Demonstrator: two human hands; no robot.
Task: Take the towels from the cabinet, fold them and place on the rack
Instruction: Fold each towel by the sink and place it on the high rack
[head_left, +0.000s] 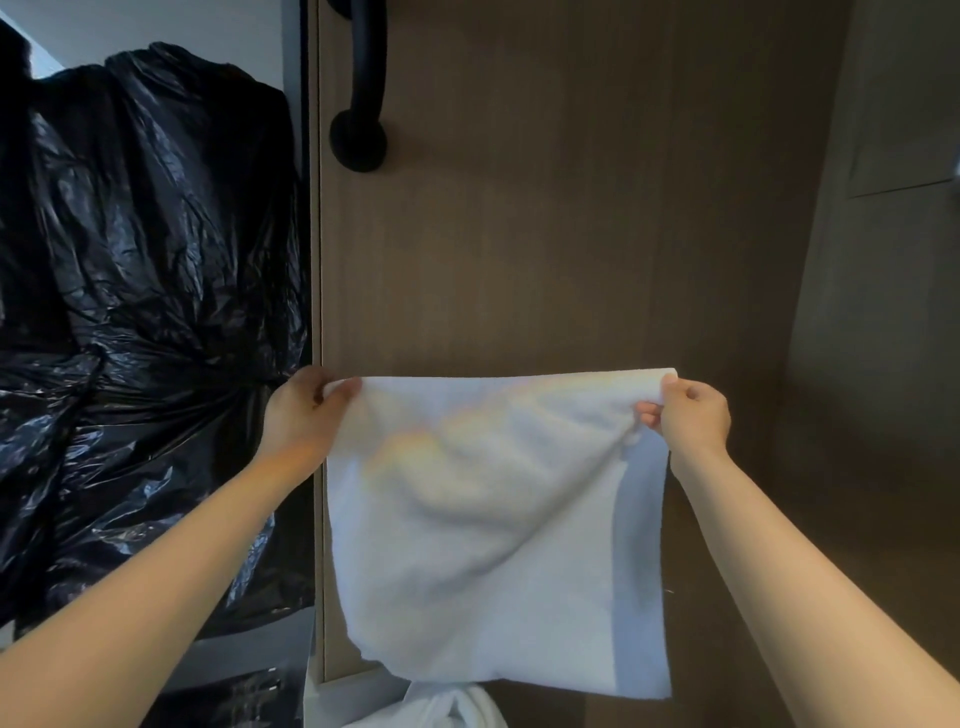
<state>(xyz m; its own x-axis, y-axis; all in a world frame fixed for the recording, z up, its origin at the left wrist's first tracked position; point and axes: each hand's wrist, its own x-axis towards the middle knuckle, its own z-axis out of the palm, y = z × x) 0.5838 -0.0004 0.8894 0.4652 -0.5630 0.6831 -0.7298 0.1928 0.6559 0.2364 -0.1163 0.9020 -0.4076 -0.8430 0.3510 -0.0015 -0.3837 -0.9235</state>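
— Where are you looking from?
— I've one view only, the head camera, wide-angle. It faces forward and down, close up to a door (545, 234) filling mid-frame.
— Edges?
— I get a bag (130, 260) at left, a handle (366, 88) at upper left.

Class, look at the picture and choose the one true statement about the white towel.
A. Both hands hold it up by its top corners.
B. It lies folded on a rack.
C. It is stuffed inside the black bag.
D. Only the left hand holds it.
A: the left hand and the right hand each pinch a top corner of the white towel, which hangs spread before the brown cabinet door.
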